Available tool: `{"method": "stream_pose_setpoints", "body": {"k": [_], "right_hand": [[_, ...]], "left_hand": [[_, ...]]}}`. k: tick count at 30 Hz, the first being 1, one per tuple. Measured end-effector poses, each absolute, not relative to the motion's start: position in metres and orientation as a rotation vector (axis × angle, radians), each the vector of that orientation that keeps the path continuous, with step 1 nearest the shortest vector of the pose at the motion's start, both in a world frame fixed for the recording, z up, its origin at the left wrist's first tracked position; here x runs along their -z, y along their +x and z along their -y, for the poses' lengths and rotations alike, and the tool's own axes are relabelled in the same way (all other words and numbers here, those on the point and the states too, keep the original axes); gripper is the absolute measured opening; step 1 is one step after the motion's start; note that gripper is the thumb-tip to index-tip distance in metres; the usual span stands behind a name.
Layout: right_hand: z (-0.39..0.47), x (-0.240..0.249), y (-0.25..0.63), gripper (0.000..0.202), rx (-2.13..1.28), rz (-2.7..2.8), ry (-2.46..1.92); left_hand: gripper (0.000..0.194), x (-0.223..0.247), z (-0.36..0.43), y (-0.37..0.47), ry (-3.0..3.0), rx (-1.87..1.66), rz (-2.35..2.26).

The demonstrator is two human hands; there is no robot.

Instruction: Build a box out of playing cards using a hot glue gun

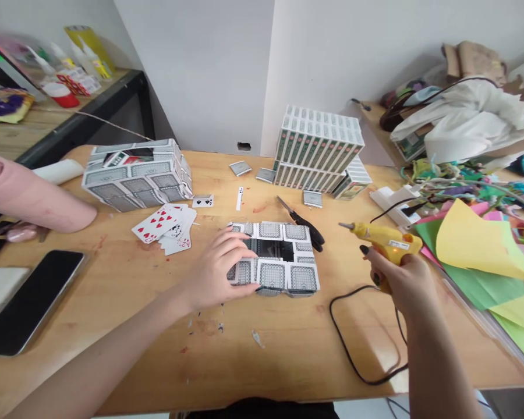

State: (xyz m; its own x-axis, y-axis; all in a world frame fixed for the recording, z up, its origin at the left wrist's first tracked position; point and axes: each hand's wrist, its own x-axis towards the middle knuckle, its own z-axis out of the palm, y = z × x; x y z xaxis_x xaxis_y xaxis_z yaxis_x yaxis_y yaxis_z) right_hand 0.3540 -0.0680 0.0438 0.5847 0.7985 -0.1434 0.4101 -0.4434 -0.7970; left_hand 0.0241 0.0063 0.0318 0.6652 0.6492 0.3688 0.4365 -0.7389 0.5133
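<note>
In the middle of the wooden table lies a box covered in playing cards [273, 274], their grey patterned backs outward, with a dark rectangular opening on top. My left hand [222, 262] grips its left end, fingers over the top and thumb along the near side. At the right, my right hand [404, 279] is wrapped round the handle of a yellow hot glue gun [386, 238], its nozzle pointing left and held apart from the box. Just behind the box's right corner rest black-handled scissors or pliers [308, 228]. Loose playing cards [168, 227] are fanned out to the left.
A larger card-covered box [135, 174] stands at the back left, stacked card packs [318, 145] at the back right. A phone [35, 299] and a pink roll [35, 195] lie left. The black cord [344, 349] loops near coloured paper sheets [475, 256].
</note>
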Motion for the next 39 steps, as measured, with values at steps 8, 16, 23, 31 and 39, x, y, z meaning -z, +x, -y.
{"method": "stream_pose_setpoints", "body": {"k": [8,16,23,31,39], "right_hand": [[0.062,-0.071,0.274,0.016,-0.415,1.548,-2.105],[0.05,-0.067,0.254,0.014,-0.341,1.819,-2.034],[0.052,-0.064,0.251,0.015,-0.366,1.798,-2.054],[0.048,-0.064,0.25,0.013,-0.426,1.797,-2.117],[0.045,-0.064,0.247,0.021,-0.468,1.757,-2.161]], "left_hand": [[0.032,-0.033,-0.005,0.025,2.495,-0.758,-0.862],[0.039,-0.03,-0.005,0.025,2.472,-0.715,-0.877],[0.07,-0.03,-0.005,0.024,2.398,-0.69,-0.93],[0.068,-0.032,-0.005,0.024,2.411,-0.656,-0.917],[0.066,-0.031,-0.005,0.025,2.416,-0.668,-0.914]]}}
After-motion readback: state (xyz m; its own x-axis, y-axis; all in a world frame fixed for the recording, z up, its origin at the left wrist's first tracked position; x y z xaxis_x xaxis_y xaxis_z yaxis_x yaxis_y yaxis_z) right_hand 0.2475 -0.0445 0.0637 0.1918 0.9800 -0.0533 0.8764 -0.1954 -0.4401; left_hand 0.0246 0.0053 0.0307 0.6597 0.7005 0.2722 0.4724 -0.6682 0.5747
